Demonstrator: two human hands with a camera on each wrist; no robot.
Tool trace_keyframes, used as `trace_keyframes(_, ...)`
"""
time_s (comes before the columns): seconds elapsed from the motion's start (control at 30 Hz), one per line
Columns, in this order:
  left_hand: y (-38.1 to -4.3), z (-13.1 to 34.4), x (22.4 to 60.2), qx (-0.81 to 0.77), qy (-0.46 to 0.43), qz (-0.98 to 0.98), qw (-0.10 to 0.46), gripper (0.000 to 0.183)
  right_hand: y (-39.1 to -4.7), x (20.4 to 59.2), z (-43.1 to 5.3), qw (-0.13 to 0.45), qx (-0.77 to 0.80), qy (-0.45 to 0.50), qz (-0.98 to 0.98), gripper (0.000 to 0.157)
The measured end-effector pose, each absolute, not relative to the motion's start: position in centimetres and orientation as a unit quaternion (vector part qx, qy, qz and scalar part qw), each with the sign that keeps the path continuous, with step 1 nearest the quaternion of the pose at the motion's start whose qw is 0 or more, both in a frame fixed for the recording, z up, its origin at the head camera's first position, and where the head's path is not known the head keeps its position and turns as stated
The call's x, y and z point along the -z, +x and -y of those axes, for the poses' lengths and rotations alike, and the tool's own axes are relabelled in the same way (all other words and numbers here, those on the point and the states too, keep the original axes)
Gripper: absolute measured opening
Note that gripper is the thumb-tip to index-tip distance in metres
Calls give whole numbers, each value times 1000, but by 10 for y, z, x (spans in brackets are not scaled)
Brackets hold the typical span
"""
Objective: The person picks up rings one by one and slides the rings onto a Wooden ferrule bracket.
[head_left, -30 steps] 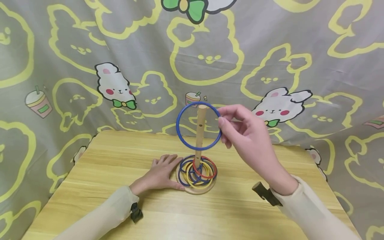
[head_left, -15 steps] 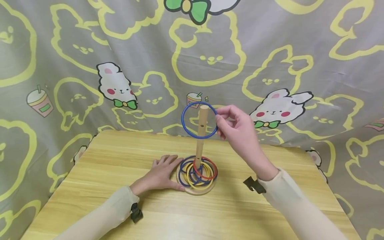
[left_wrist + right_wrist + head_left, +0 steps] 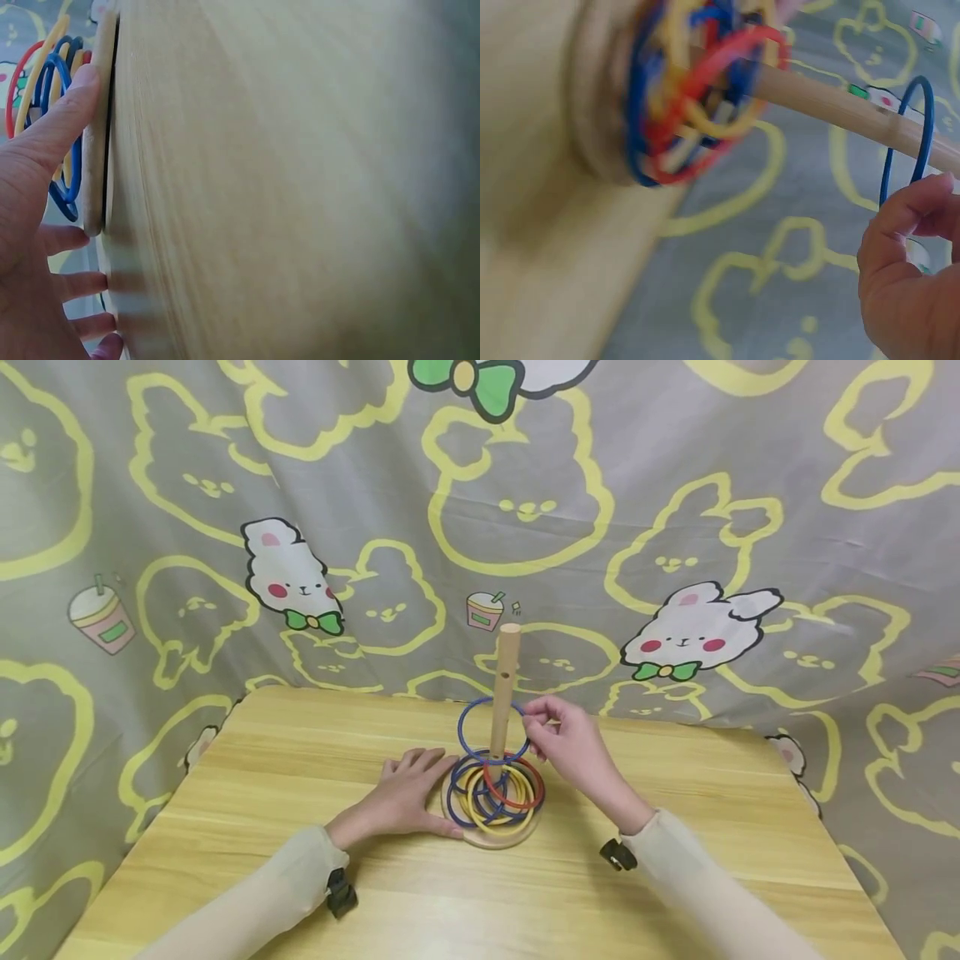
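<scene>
A wooden peg (image 3: pixel 507 672) stands upright on a round wooden base (image 3: pixel 498 842). Blue, yellow and red rings lie piled around its foot; the red ring (image 3: pixel 542 785) is toward the right. My right hand (image 3: pixel 576 747) pinches a blue ring (image 3: pixel 460 731) at its right side. That ring encircles the peg just above the pile, tilted; the right wrist view also shows the peg passing through this blue ring (image 3: pixel 928 127). My left hand (image 3: pixel 397 795) rests at the base's left side, fingers extended on the table, thumb touching the base's rim (image 3: pixel 94 172).
The wooden table (image 3: pixel 300 735) carries the ring stand near its middle. Behind it hangs a grey curtain (image 3: pixel 360 493) with yellow cartoon outlines. Black straps sit at both wrists, such as the right strap (image 3: pixel 618 855).
My right hand has moved left and down, bringing the blue ring from the peg's upper part to just above the pile. My left hand has stayed at the base.
</scene>
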State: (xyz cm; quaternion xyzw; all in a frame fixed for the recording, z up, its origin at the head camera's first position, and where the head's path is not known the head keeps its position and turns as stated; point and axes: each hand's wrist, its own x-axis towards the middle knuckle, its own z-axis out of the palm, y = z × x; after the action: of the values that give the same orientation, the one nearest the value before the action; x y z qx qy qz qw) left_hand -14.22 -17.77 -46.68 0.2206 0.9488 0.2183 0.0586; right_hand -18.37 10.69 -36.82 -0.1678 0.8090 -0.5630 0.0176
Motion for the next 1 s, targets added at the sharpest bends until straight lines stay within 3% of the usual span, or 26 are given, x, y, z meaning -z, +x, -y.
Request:
trace_keyframes(0.2, -140, 180, 466, -221, 219, -949, 52, 120, -180, 397, -103, 63, 538, -151, -827, 14)
trace_keyframes(0.6, -139, 183, 464, -212, 216, -951, 59, 120, -177, 420, -105, 95, 501, -153, -847, 12)
trace_keyframes(1.0, -140, 187, 478, -230, 216, -948, 36, 127, -172, 430, -109, 56, 456, -164, -873, 12)
